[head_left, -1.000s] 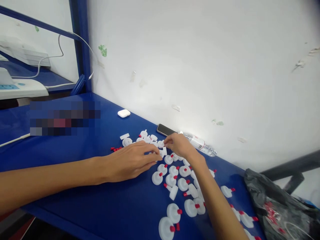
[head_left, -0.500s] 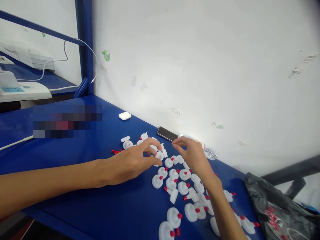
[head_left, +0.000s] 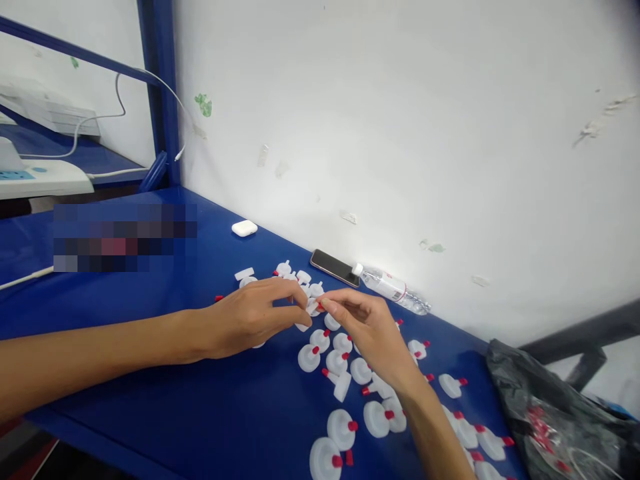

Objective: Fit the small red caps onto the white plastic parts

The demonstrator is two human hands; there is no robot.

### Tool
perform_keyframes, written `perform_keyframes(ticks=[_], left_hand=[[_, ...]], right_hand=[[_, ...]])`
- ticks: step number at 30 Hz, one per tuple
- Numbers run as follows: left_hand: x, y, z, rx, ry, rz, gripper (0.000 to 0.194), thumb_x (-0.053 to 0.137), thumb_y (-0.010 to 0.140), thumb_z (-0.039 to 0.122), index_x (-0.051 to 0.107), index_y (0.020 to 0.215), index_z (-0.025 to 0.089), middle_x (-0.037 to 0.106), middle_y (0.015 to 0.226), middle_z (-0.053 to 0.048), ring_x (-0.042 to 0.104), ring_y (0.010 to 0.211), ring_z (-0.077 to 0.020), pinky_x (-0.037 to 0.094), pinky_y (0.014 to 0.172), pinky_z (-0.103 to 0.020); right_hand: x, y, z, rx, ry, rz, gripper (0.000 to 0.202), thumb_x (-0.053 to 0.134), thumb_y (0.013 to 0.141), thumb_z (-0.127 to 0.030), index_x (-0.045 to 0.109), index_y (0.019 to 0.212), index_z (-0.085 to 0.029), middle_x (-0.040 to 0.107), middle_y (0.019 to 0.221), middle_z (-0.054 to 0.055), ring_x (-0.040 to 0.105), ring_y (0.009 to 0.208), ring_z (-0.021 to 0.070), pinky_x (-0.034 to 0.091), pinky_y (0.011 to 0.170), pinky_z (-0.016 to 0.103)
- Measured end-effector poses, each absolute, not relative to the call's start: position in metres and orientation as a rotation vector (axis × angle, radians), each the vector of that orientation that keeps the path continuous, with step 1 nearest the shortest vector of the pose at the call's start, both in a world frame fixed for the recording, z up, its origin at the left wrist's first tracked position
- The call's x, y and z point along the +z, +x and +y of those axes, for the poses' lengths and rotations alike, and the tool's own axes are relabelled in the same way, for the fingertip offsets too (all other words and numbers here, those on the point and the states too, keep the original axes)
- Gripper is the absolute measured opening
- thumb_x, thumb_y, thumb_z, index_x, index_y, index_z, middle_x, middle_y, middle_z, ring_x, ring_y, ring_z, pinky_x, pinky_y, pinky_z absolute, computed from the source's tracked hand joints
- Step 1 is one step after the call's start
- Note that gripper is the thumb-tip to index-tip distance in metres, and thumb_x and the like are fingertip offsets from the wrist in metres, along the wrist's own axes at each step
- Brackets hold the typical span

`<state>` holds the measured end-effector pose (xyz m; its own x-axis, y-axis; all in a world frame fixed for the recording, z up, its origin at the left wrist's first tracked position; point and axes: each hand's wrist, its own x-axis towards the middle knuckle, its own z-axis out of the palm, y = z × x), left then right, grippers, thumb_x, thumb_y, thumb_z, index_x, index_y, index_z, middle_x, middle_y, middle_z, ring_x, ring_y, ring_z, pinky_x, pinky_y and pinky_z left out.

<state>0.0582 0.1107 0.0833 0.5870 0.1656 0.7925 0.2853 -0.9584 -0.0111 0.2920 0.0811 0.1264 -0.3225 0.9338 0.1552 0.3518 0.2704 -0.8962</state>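
Note:
My left hand (head_left: 263, 310) reaches in from the left, thumb and forefinger pinched around a white plastic nozzle lid (head_left: 311, 307), mostly hidden by the fingers. My right hand (head_left: 365, 327) comes from the lower right and pinches a small red tip cap (head_left: 320, 304) at the lid's nozzle end. Whether the cap sits fully on the nozzle I cannot tell. White lids with red caps (head_left: 341, 430) lie spread below and around my right forearm. Behind my fingers lie several white lids (head_left: 283, 269), most without a visible red cap.
Along the wall lie a phone (head_left: 335, 267), a clear plastic bottle (head_left: 390, 285) on its side and a white earbud case (head_left: 245, 229). A dark plastic bag (head_left: 545, 407) with red caps stands at the right of the blue table (head_left: 240, 413). A blurred patch covers something at left.
My right hand has moved left and down from beside the phone to meet my left hand, bringing the red cap to the lid. The bottle now shows. The view has shifted slightly.

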Motion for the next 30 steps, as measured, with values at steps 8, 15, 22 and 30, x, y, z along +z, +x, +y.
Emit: perform_keyframes(ticks=[8,15,22,30], left_hand=[[0.084,0.058,0.107,-1.298,-2.721,-0.365,0.036,0.043,0.095,-0.005,0.064,0.106,0.022,0.07,0.103,-0.004,0.066,0.091,-0.0137,0.051,0.08,-0.025],[0.084,0.055,0.105,-1.374,-2.599,-0.254,0.022,0.054,0.1,0.008,0.068,0.108,0.023,0.073,0.096,-0.003,0.059,0.096,-0.0199,0.052,0.083,-0.033],[0.084,0.051,0.101,-1.352,-2.502,-0.351,0.017,0.069,0.094,0.018,0.068,0.105,0.031,0.074,0.092,0.001,0.062,0.096,-0.0217,0.052,0.083,-0.039],[0.1,0.053,0.105,-1.288,-2.56,-0.281,0.021,0.065,0.093,0.015,0.067,0.112,0.022,0.067,0.117,-0.011,0.06,0.114,-0.0243,0.054,0.099,-0.043]], right_hand=[[0.123,0.288,0.082,1.127,-1.159,-1.777,0.025,0.07,0.095,-0.045,0.082,0.101,-0.025,0.078,0.092,0.002,0.071,0.088,0.0188,0.055,0.082,0.032],[0.126,0.286,0.074,1.441,-1.061,-1.624,0.028,0.069,0.096,-0.045,0.072,0.119,-0.03,0.075,0.104,0.002,0.069,0.095,0.0175,0.055,0.09,0.033],[0.121,0.264,0.064,1.783,-0.811,-1.486,0.042,0.045,0.106,-0.053,0.062,0.13,-0.023,0.076,0.094,0.005,0.076,0.09,0.0222,0.056,0.089,0.039],[0.126,0.267,0.064,1.671,-0.927,-1.505,0.044,0.053,0.102,-0.057,0.066,0.126,-0.022,0.078,0.086,0.004,0.079,0.084,0.0222,0.059,0.081,0.035]])
